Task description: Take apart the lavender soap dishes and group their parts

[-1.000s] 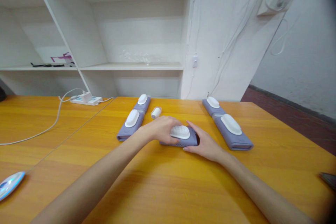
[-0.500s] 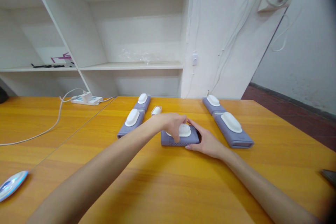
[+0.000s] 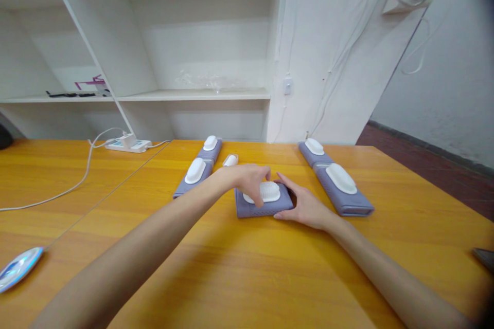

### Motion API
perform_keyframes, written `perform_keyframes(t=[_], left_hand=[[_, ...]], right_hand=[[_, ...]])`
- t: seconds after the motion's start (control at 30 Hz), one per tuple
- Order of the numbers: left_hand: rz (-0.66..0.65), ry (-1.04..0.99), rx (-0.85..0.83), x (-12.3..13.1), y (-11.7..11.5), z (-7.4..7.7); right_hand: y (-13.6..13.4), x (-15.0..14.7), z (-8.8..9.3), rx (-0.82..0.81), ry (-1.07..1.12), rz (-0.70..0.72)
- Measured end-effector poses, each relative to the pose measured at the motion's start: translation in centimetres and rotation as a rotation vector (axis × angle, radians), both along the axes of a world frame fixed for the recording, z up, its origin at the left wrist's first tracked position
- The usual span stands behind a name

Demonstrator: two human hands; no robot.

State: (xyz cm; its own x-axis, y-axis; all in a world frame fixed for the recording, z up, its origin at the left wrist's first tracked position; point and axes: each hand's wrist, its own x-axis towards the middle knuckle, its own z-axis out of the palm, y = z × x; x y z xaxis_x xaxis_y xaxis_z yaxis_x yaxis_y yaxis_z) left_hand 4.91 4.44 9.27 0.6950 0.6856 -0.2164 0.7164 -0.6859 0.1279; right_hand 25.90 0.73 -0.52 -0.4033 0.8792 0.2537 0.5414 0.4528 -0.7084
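A purple block (image 3: 262,206) with a white oval pad (image 3: 266,191) on top lies on the wooden table (image 3: 247,267) in front of me. My left hand (image 3: 247,179) curls over its left and far side, fingers bent down onto the white pad. My right hand (image 3: 304,204) presses against the block's right end, thumb along the far edge and fingers at the near corner. Both hands grip the block.
Two more purple blocks with white pads lie at the left (image 3: 196,177) and two at the right (image 3: 339,187). A small white capsule (image 3: 230,160) sits behind my left hand. A power strip (image 3: 127,145) with cable lies far left, a glowing mouse-like object (image 3: 19,267) at the near left.
The purple block has been turned on the table so its long face points toward me. My left hand shifted from its near-left side onto the top and far edge.
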Motion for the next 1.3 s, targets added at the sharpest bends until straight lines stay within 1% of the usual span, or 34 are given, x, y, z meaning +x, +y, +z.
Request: perform_keyframes(t=[0.13,0.23,0.33,0.5,0.63,0.73,0.87,0.93,1.03,1.13,1.3], left_hand=[[-0.072,-0.137,0.061,-0.4,-0.3,0.3],[-0.022,-0.219,0.116,-1.3,0.3,0.8],[0.093,-0.232,0.134,-2.3,1.5,0.9],[0.419,-0.118,0.256,-3.9,3.4,-0.2],[0.559,-0.090,0.323,-4.6,4.1,-0.7],[0.621,-0.085,0.381,-4.1,4.2,-1.0],[0.665,-0.087,0.451,-1.9,4.6,-2.0],[0.671,-0.084,0.435,-0.8,5.0,-2.8],[0.670,-0.070,0.369,0.3,5.7,-3.9],[0.666,-0.059,0.328,0.6,5.9,-4.6],[0.667,-0.099,0.392,0.4,4.8,-4.7]], right_hand=[[0.2,0.1,-0.1,-0.017,0.024,-0.015],[0.0,0.1,0.2,-0.027,0.042,-0.006],[-0.3,0.0,0.5,-0.041,0.036,-0.026],[-0.5,0.0,0.3,-0.029,0.005,-0.049],[-0.4,0.0,-0.1,-0.004,-0.011,-0.056],[-0.5,0.0,-0.3,0.013,-0.033,-0.060],[-0.6,0.1,-0.5,0.034,-0.054,-0.069],[-0.6,0.1,-0.7,0.040,-0.058,-0.073],[-0.6,0.1,-0.8,0.056,-0.068,-0.079],[-0.7,0.1,-0.9,0.080,-0.068,-0.080],[-0.7,0.2,-0.9,0.084,-0.050,-0.038]])
